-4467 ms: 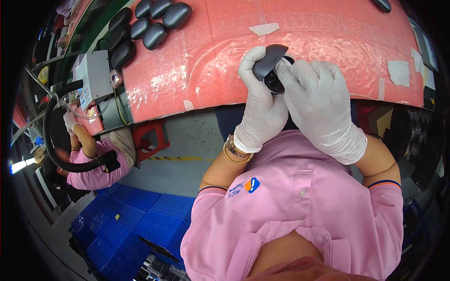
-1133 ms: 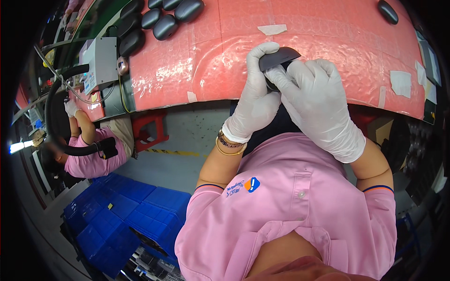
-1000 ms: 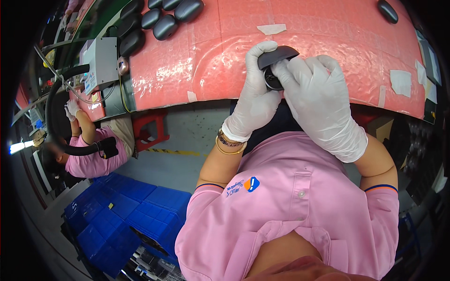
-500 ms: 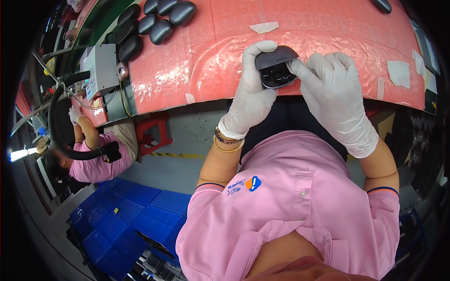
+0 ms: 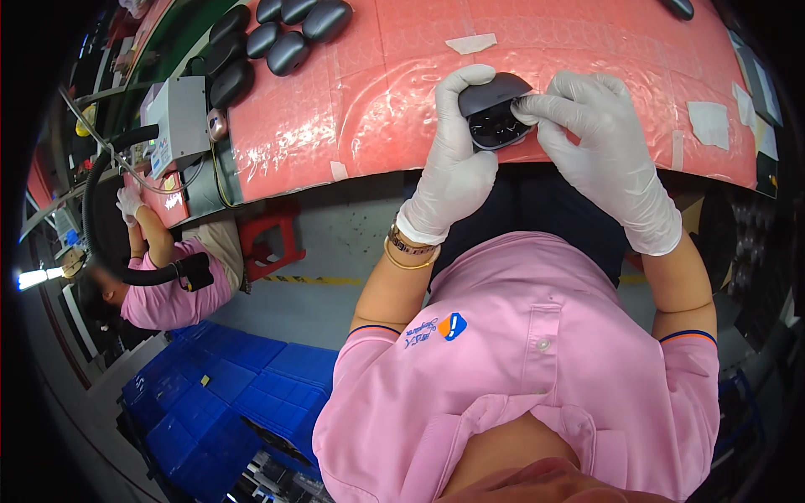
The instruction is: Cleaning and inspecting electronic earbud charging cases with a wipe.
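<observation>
A dark grey earbud charging case point(image 5: 495, 94) is raised just above the near edge of the table, its rounded lid open over a glossy black inside. My left hand point(image 5: 453, 168), in a white glove, grips the case from its left side, the thumb side reaching up along the lid. My right hand point(image 5: 599, 138), gloved too, is closed in a pinch, with its fingertips at the right side of the case's opening. Whatever these fingertips hold, if anything, is hidden.
On the red-covered table point(image 5: 402, 109), several dark rounded cases point(image 5: 289, 53) are grouped at the far left. A grey metal box point(image 5: 183, 117) stands beside them. White paper point(image 5: 708, 124) lies at the right. Blue crates point(image 5: 210, 402) and a co-worker in a pink shirt point(image 5: 180, 289) are at the left.
The case has tilted slightly in my left hand. My right fingertips have drawn together into a tighter pinch and shifted slightly upward along the case's right side.
</observation>
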### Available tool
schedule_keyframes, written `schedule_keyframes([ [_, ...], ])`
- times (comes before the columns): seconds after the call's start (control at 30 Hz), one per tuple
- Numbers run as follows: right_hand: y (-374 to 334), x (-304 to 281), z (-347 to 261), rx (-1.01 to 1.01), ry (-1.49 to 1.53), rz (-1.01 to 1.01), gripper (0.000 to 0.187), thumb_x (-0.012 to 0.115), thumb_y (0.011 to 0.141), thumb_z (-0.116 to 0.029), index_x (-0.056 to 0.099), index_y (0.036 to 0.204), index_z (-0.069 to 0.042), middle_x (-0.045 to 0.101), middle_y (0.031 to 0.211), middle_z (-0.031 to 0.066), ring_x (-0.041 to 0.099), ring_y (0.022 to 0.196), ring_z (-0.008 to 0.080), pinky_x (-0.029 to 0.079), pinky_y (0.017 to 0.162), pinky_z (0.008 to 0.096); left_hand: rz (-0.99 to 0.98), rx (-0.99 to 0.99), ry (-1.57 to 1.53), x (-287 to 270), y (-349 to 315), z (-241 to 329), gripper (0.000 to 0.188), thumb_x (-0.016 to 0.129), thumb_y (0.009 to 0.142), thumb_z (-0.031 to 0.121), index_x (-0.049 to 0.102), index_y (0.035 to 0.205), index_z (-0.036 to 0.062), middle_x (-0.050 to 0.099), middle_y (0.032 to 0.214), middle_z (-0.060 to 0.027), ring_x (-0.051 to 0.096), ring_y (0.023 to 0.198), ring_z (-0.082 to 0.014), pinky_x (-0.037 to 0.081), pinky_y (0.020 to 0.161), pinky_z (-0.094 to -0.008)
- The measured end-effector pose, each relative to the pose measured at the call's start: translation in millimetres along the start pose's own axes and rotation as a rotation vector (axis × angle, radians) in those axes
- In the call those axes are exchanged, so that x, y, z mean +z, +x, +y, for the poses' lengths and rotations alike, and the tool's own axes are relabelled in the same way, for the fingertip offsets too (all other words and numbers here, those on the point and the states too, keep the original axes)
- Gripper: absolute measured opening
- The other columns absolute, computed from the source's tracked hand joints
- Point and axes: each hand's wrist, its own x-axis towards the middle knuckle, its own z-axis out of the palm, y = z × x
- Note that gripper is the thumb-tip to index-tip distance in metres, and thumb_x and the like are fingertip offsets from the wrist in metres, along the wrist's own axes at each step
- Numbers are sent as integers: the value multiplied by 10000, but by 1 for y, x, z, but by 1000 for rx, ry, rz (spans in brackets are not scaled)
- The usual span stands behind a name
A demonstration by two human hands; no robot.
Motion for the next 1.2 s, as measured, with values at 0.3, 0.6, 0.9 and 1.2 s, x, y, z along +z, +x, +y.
schedule_keyframes([
  [0.3,0,1,5,589,696,-142,219,507,781,9,714,845,-26,538,688,-21,434,643,68,350,604,246,-41,-11,32,-1,0,1,799,296,584,-269,268,1304,76,472,1206,-135,522,1110,-210,440,992,-341],
  [0.6,-5,-6,25,779,1024,-104,301,486,820,-48,670,1044,34,584,826,-6,414,694,58,349,662,200,-22,-261,-336,-20,7,11,878,441,582,-232,218,1357,116,449,1269,-190,607,1051,-354,528,897,-411],
  [0.9,0,12,-6,192,481,-7,308,562,849,34,636,1142,-25,595,839,63,540,759,147,441,742,295,78,-235,-243,-12,7,16,865,438,596,-223,196,1363,97,403,1311,-165,550,1133,-302,503,946,-400],
  [1.2,7,8,-23,-118,-385,-148,508,641,690,5,589,1187,-89,477,822,45,494,746,195,405,763,339,89,-313,-148,-12,8,19,858,432,607,-227,178,1369,73,411,1315,-157,471,1214,-250,471,984,-373],
])
